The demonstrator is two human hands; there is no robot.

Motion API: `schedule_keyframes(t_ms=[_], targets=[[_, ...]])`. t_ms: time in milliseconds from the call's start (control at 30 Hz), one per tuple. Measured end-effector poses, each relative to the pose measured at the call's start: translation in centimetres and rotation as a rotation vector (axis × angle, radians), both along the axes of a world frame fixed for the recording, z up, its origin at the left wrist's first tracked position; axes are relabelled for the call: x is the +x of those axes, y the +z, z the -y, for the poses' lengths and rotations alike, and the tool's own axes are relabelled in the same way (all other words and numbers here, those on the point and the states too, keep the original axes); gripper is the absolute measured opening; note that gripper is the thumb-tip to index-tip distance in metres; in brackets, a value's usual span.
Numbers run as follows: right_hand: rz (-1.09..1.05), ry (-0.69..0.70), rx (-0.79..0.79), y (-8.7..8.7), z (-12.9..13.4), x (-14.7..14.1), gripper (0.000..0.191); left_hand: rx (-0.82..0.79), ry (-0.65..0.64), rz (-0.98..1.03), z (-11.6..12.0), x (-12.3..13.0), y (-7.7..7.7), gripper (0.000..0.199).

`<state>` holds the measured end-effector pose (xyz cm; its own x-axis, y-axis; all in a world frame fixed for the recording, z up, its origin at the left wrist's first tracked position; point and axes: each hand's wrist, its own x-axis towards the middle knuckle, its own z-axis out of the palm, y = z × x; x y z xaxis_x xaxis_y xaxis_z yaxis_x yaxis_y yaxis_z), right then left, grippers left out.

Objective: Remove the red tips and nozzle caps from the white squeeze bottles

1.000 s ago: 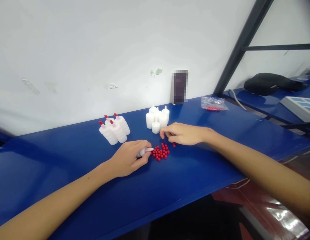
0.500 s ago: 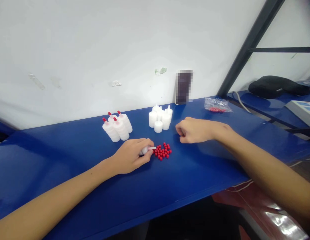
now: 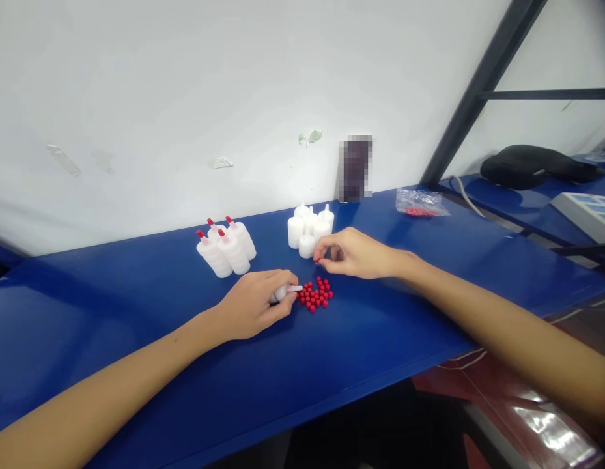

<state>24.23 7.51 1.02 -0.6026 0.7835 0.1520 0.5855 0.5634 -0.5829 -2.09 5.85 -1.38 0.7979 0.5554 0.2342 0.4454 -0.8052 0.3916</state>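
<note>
Moving back toward the white bottles (image 3: 322, 228), the right hand (image 3: 355, 253) is pinching what seems to be a red cap (image 3: 317, 261), while the left hand (image 3: 256, 303) is still gripping a nozzled bottle (image 3: 281, 293) beside the loose caps (image 3: 312, 300).

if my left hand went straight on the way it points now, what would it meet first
Probably the loose red caps, right by the tip of the bottle in your left hand, though it might pass just above them; height is unclear here.

Workshop-like room, blue worktop (image 3: 380, 339), dark metal frame (image 3: 473, 98); scuffed white wall (image 3: 160, 78)
</note>
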Motion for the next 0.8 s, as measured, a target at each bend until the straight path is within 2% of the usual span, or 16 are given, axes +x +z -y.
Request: schedule_keyframes(t_ms=[333,533,800], targets=[[0.033,0.107,-0.063,-0.41,-0.38,0.08,0.016,0.005,-0.012,0.015,-0.02,0.11,-0.02,0.015],[0.026,0.104,-0.2,-0.7,-0.8,0.33,0.022,-0.002,-0.005,0.006,-0.02,0.08,0.09,0.017],[0.036,0.065,-0.189,-0.44,-0.72,0.42,0.021,0.006,-0.01,0.01,0.05,0.1,0.06,0.016]])
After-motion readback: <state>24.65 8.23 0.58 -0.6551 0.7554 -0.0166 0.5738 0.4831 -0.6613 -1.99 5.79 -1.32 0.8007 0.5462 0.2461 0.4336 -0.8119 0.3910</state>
